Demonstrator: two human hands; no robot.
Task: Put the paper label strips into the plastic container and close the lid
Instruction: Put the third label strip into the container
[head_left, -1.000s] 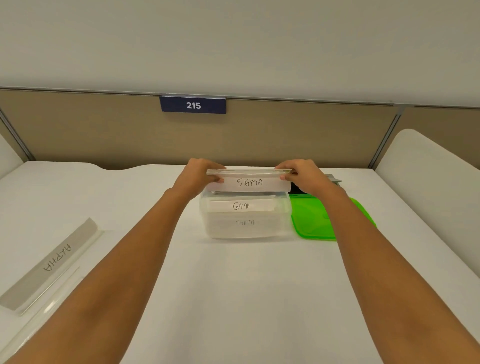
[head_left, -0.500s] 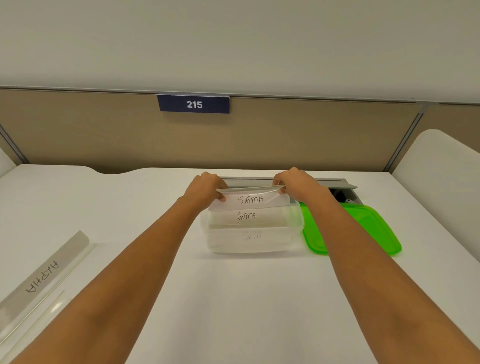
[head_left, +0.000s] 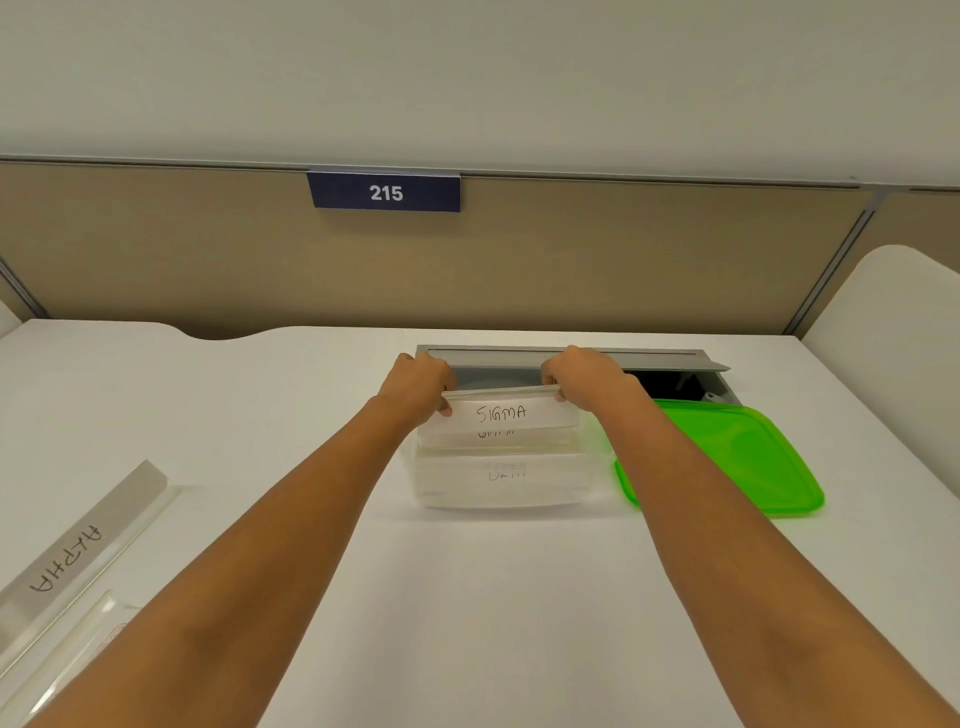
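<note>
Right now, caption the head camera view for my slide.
Left hand and right hand hold the SIGMA strip over the clear container; green lid lies beside it.

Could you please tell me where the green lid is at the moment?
In the head view, the green lid lies flat on the white desk, right of the clear container and just in front of the open grey hatch.

We see the left forearm and right forearm uncovered as far as the view reaches, and the left hand and right hand likewise bare.
</note>
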